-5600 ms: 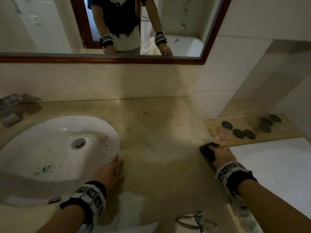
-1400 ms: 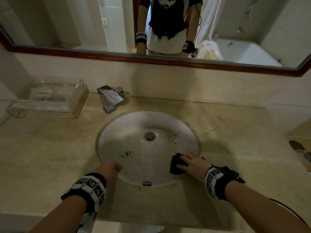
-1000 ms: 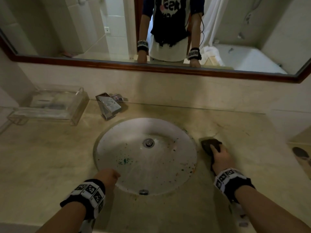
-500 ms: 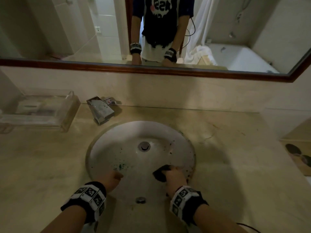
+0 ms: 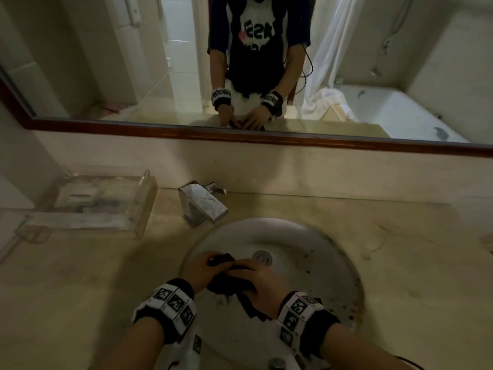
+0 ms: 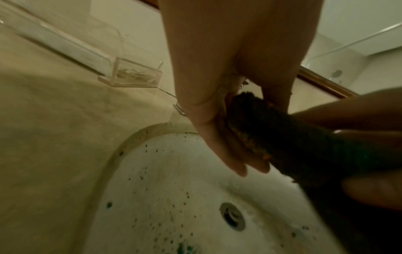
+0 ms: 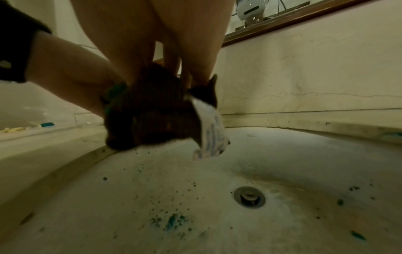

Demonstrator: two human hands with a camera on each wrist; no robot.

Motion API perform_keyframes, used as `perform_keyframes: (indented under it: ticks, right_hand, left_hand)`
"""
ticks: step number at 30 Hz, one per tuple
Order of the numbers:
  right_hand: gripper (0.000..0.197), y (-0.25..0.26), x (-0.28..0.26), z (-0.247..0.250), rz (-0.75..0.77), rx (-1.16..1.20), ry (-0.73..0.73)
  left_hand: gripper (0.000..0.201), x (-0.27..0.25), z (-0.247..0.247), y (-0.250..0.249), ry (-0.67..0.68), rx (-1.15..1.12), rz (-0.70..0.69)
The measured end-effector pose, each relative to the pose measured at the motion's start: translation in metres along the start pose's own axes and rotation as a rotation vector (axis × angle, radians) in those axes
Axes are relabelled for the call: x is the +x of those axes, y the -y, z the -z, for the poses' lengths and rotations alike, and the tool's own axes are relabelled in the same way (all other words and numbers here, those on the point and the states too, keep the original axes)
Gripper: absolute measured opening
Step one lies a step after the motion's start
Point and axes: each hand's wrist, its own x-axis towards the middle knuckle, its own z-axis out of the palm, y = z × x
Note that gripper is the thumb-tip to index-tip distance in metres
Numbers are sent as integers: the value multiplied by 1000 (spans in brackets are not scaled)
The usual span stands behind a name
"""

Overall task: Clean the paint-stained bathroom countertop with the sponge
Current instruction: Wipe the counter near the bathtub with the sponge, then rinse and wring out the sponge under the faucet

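Over the white sink basin (image 5: 333,265) both hands hold a dark sponge (image 5: 226,284) between them. My left hand (image 5: 205,265) grips its left end; in the left wrist view the sponge (image 6: 282,137) lies between the fingers (image 6: 217,137) and thumb. My right hand (image 5: 253,279) wraps the other end from above. In the right wrist view the bunched sponge (image 7: 147,120) hangs clear of the basin, with a white label (image 7: 211,132) dangling from it. Green and dark paint specks (image 7: 172,221) dot the basin. The beige countertop (image 5: 80,289) surrounds the sink.
A chrome faucet (image 5: 201,206) stands behind the basin at the left. A clear acrylic tray (image 5: 101,206) sits on the counter at far left. The drain (image 5: 262,257) is just beyond my hands. A wood-framed mirror (image 5: 266,137) tops the backsplash.
My right hand carried the sponge from the counter right of the sink into the basin. My left hand left the sink's rim and took hold of the sponge, which is now lifted.
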Motion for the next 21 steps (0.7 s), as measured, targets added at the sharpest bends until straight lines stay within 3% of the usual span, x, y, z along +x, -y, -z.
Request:
perform_keyframes:
  ticks: [5, 7, 9, 11, 14, 17, 21]
  right_hand:
    - [29, -2, 13, 18, 8, -40, 52]
    - [32, -8, 24, 32, -137, -56, 87]
    - [33, -18, 40, 44, -247, -37, 11]
    - [33, -26, 61, 58, -303, -17, -65]
    - [40, -32, 103, 75, -367, 22, -58]
    - [48, -27, 143, 83, -382, 74, -19]
    - [35, -21, 170, 79, -267, 25, 16]
  left_hand:
    - [50, 13, 8, -6, -47, 81, -49]
    - [54, 16, 7, -12, -65, 88, -36]
    - [53, 21, 6, -11, -91, 89, -3]
    - [50, 26, 11, -11, -112, 76, 16]
    - [55, 34, 24, -12, -117, -12, 53]
    - [51, 45, 30, -11, -123, -24, 73]
    - [34, 56, 25, -10, -112, 7, 98]
